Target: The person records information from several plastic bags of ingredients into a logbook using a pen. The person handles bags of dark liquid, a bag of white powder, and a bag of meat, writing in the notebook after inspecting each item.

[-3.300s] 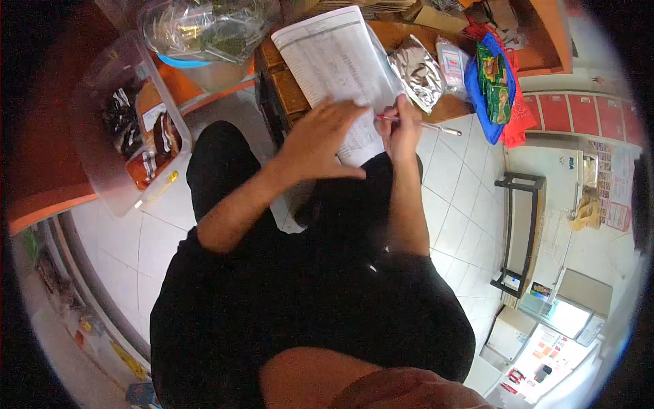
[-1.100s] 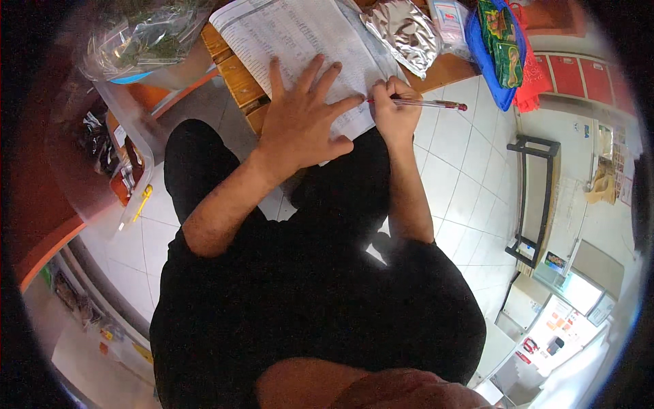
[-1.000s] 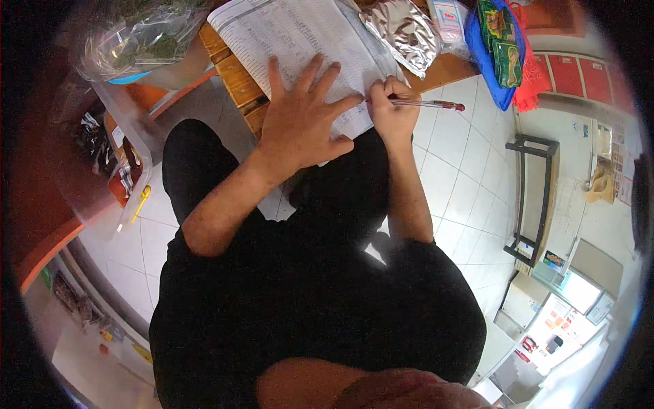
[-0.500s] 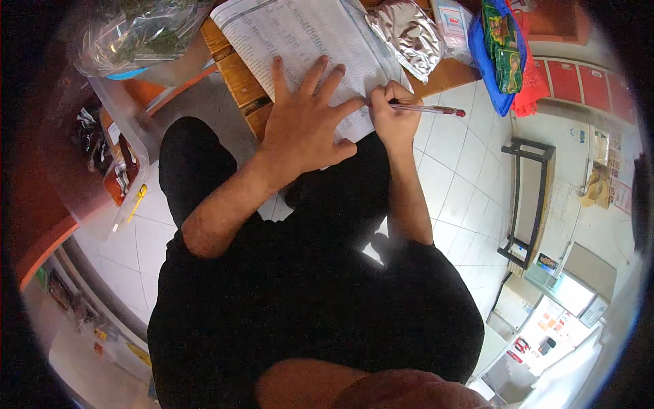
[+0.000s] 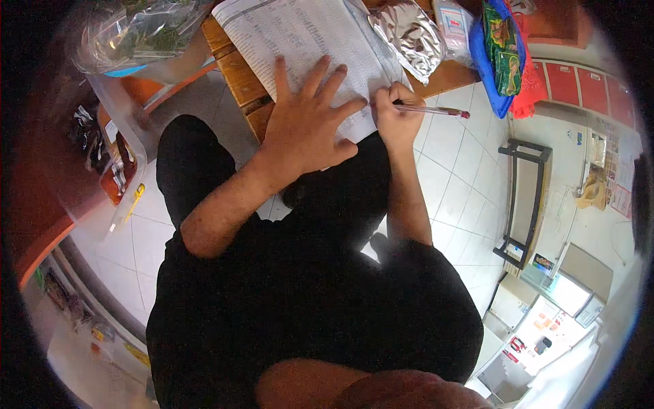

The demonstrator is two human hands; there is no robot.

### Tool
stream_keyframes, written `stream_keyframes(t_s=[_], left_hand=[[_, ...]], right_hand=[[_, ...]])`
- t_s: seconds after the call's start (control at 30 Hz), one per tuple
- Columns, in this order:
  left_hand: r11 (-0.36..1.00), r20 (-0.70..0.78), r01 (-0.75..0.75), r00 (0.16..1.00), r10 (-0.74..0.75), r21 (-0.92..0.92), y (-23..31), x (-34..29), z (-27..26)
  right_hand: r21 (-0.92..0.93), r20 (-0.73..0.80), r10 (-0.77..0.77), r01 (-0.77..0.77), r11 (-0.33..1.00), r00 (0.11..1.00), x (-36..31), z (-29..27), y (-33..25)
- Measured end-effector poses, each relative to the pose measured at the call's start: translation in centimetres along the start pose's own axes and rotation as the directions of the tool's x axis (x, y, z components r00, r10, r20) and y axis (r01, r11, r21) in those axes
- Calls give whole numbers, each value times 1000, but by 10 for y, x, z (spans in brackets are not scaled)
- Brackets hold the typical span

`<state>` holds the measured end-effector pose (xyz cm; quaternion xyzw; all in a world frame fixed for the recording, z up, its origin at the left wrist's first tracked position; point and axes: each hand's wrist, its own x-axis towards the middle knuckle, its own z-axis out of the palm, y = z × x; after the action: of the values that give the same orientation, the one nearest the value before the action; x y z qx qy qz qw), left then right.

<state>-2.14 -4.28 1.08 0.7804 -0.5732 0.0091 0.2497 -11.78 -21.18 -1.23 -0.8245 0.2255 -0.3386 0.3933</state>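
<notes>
A notebook (image 5: 272,31) with pages full of handwriting lies tilted on the wooden table (image 5: 235,68). My left hand (image 5: 306,123) rests flat across its lower part, fingers spread. In my right hand (image 5: 397,121) a pen (image 5: 436,110) is pinched, its clear barrel and red end pointing right. The fist sits at the notebook's lower right edge, close to my left thumb and index finger. The pen's tip is hidden behind my fingers.
Crumpled silver foil (image 5: 409,37) and a white packet (image 5: 453,31) lie right of the notebook. Beyond them are a blue bag (image 5: 485,61) with green packets and a red bag (image 5: 530,88). Clear plastic bags of greens (image 5: 146,37) sit at left. A black metal frame (image 5: 538,204) stands right.
My right hand and the pen have shifted very slightly right along the page. My left hand stays in the same place on the notebook.
</notes>
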Motion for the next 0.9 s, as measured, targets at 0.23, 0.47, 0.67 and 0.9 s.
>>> stream_keyframes(t_s=[0.23,0.47,0.67,0.9], left_hand=[[1000,-10,1,1000,-1,0,-3,2,-1],[999,8,-15,1000,15,-51,-1,-2,-4],[996,37,10,999,-7,-89,-7,-8,-12],[993,43,-68,996,73,-96,-27,-22,-21]], right_hand=[[328,-165,178,-117,937,970,3,-3,-4],[306,-66,237,-206,929,969,5,-32,34],[-339,153,-9,62,939,988,61,-48,25],[-517,144,-177,226,826,974,55,-38,17]])
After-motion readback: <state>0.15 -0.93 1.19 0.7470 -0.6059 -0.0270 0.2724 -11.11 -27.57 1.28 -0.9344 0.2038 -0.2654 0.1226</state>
